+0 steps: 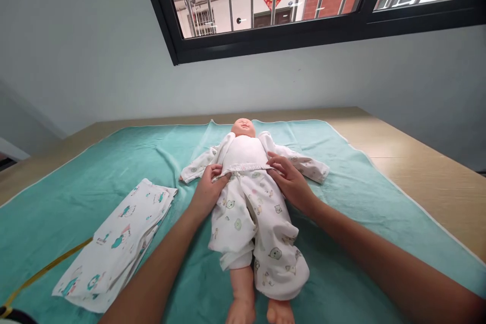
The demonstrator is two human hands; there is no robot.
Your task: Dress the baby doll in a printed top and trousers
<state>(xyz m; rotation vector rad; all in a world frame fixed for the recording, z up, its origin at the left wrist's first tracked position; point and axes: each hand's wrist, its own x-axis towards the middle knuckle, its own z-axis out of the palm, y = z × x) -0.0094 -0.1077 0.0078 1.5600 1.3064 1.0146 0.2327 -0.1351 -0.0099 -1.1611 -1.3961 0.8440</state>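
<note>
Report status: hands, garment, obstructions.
Left hand, right hand on waistband of white animal-print cloth trousers. Trousers on barefoot plastic baby doll. Folded white printed cloth off left, not obstructing.

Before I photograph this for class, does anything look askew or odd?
Yes: the pants on the doll sit unevenly. The pant leg at the picture's left stops partway, leaving a bare shin, while the other reaches the foot.

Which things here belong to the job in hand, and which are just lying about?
Apparently in use:
left hand and right hand, at either end of the waistband
printed trousers, on the doll
doll, lying face up
sleeved top, on the doll
blanket, under the doll

Apparently just lying about:
folded cloth, left of the doll
yellow strap, by the folded cloth
</note>
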